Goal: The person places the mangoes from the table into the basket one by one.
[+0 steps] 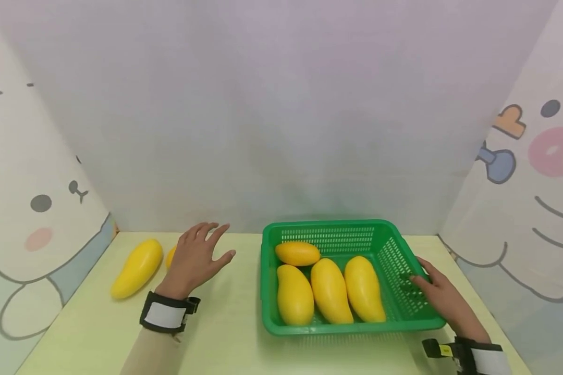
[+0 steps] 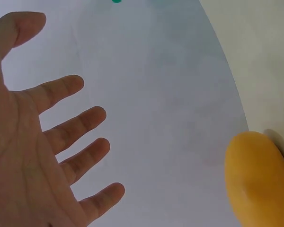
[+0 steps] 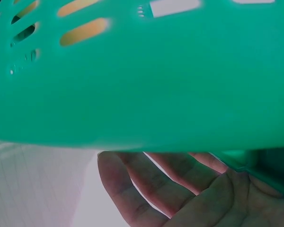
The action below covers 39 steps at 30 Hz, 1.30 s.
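My left hand [image 1: 194,260] is held over the left part of the table, fingers extended and thumb spread, holding nothing. Partly hidden behind it is an orange-yellow mango [image 1: 170,256], which also shows as a rounded mango [image 2: 258,179] at the right of the left wrist view. A longer yellow mango [image 1: 138,268] lies further left. My right hand [image 1: 443,297] grips the right rim of a green plastic basket [image 1: 328,329], thumb over the inner side and fingers [image 3: 151,184] beneath the rim. Inside sit several mangoes: yellow ones [image 1: 330,291] in front, a smaller orange-yellow mango [image 1: 297,253] behind.
The pale yellow-green table [image 1: 216,333] ends at a plain whitish backdrop [image 1: 272,120]. Side panels with cartoon animals [image 1: 37,208] stand at left and right. Each wrist wears a black strap [image 1: 166,312] with a small camera.
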### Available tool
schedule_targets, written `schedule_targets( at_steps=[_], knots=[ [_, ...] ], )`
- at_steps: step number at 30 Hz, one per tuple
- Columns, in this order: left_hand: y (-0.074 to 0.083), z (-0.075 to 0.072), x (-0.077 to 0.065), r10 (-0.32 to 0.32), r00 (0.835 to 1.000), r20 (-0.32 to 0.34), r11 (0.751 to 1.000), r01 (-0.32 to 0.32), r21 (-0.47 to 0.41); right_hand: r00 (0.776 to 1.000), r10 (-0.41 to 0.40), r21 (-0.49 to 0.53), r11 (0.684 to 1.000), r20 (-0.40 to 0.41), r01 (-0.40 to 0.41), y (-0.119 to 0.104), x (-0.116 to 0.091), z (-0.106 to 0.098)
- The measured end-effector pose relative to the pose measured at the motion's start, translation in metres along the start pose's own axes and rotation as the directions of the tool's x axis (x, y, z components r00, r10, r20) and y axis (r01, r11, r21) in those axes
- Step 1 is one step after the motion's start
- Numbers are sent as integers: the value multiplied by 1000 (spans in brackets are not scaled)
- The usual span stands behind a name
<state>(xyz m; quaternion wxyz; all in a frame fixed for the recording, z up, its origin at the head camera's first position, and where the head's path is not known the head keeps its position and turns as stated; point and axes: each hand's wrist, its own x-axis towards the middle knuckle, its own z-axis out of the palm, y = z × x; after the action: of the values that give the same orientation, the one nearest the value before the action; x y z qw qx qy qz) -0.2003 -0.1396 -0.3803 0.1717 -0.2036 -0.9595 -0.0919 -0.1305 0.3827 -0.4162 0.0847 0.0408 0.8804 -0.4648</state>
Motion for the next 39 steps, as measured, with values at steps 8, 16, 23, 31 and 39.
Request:
schedule_targets(
  at_steps=[8,16,23,31,39],
  knots=[
    [-20,10,-1,-40,999,-1,999,40,-5,1000,22,0,1000,-7,-22,-1,1,1],
    [-49,28,-7,-99,994,44,995,99,-9,998,55,35,998,-8,-55,1,1,7],
    [-61,35,-5,-121,991,50,992,123,-29,998,49,10,999,-30,-49,1,1,3],
    [-70,40,-5,-121,990,67,992,123,-26,998,48,-8,999,-42,-49,1,1,3],
    [-80,48,-4,-128,987,97,990,133,-47,998,46,7,999,-49,-46,0,0,3]
  ],
)
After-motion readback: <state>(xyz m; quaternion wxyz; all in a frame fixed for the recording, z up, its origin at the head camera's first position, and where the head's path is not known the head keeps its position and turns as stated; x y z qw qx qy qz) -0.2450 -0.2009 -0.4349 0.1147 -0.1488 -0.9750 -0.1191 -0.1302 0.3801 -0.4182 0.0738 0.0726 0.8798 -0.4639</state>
